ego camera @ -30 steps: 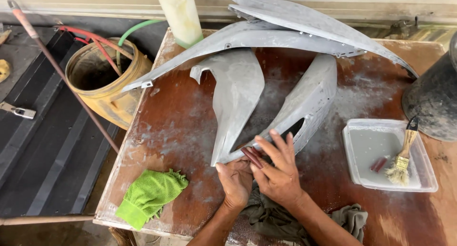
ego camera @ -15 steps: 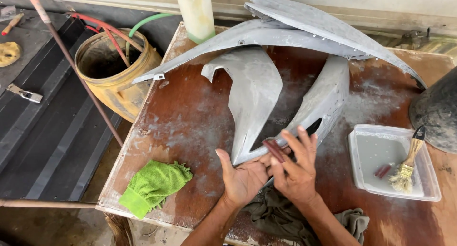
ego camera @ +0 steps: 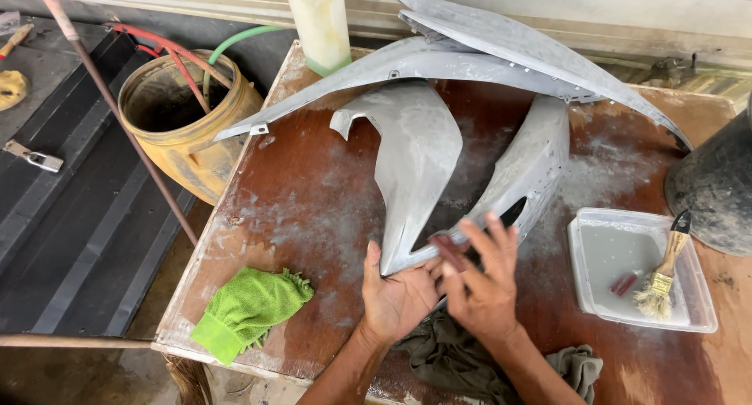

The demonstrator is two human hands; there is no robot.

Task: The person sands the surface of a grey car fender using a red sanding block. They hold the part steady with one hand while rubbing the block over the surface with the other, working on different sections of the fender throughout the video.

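Observation:
A grey, dust-covered curved panel [ego camera: 419, 150] lies on a brown wooden table [ego camera: 305, 201], its pointed lower tip toward me. My left hand [ego camera: 394, 295] grips that tip from below, thumb up along its edge. My right hand [ego camera: 482, 283] presses a small dark reddish piece of sandpaper [ego camera: 448, 248] against the panel's lower edge, fingers spread. More grey panels [ego camera: 501, 41] lie across the far side of the table.
A green cloth [ego camera: 247, 307] lies at the table's near left corner, a dark rag [ego camera: 454, 358] under my wrists. A clear plastic tray [ego camera: 689, 295] with a paintbrush [ego camera: 662, 276] sits right. A yellow bucket [ego camera: 188, 127] stands left; a pale bottle [ego camera: 319, 17] stands at the back.
The camera view has shifted slightly. My right hand has slid the sandpaper a little along the panel's lower edge, while my left hand keeps its hold on the tip.

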